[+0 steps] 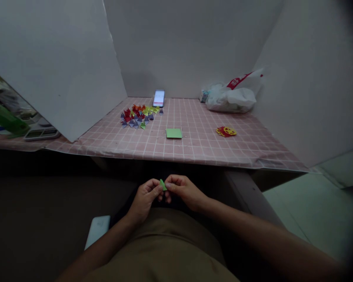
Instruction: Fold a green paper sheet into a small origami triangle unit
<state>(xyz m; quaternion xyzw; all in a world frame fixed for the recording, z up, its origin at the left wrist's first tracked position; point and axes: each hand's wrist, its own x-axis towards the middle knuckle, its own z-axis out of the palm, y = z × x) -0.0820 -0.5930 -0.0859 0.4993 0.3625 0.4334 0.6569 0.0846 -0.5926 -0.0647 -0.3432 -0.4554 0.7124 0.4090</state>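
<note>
A small piece of folded green paper (162, 185) is held between my two hands, above my lap and just in front of the table edge. My left hand (147, 197) pinches its left side between thumb and fingers. From the right, my right hand (186, 190) grips the other side, thumb on top. On the table beyond lies a stack of square green paper (173, 133). Farther left is a cluster of small folded paper pieces (137, 116) in red, orange, yellow, purple and green.
A phone (159, 98) with a lit screen leans at the back. A white plastic bag (231, 98) sits at the back right, yellow and red cutouts (226, 131) nearer. White panels (191, 47) enclose the table (129, 145). A scale (42, 133) stands left; a white device (97, 230) lies beside me.
</note>
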